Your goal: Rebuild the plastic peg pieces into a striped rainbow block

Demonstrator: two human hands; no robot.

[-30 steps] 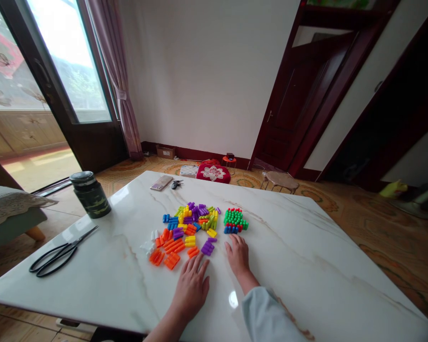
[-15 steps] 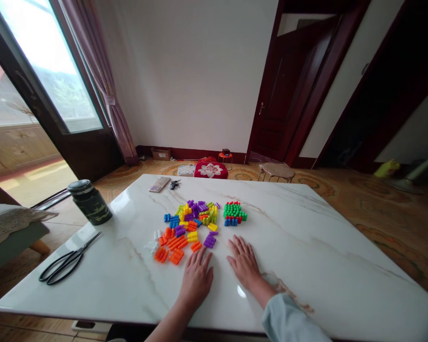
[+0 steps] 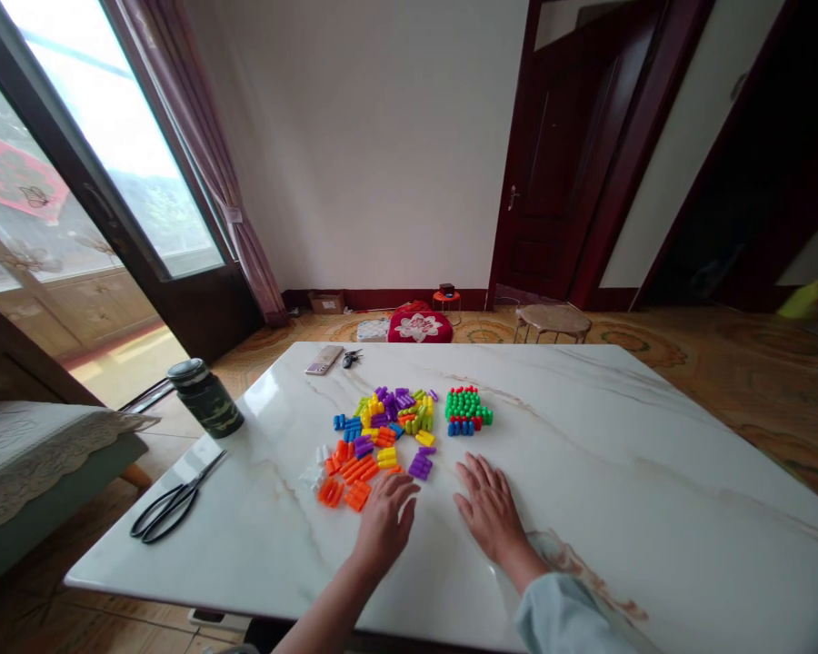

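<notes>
My left hand hovers at the near edge of a loose pile of colourful plastic blocks, its fingers curved and thumb apart, with nothing visible in it. Its fingertips partly cover an orange block; other orange blocks lie just to its left. Palm down on the table, my right hand has its fingers spread and holds nothing. Between the hands and a little farther off are purple blocks. Beyond my right hand sits a tight cluster of green blocks with red and blue ones along its edges.
White marbled table carries everything. On its left are black-handled scissors and a dark lidded jar. A phone and keys lie at the far edge. Stools stand on the floor beyond.
My left hand has lifted slightly and its fingers have curved toward the orange block. The right hand stays almost where it was. The whole view has shifted, so things appear farther right.
</notes>
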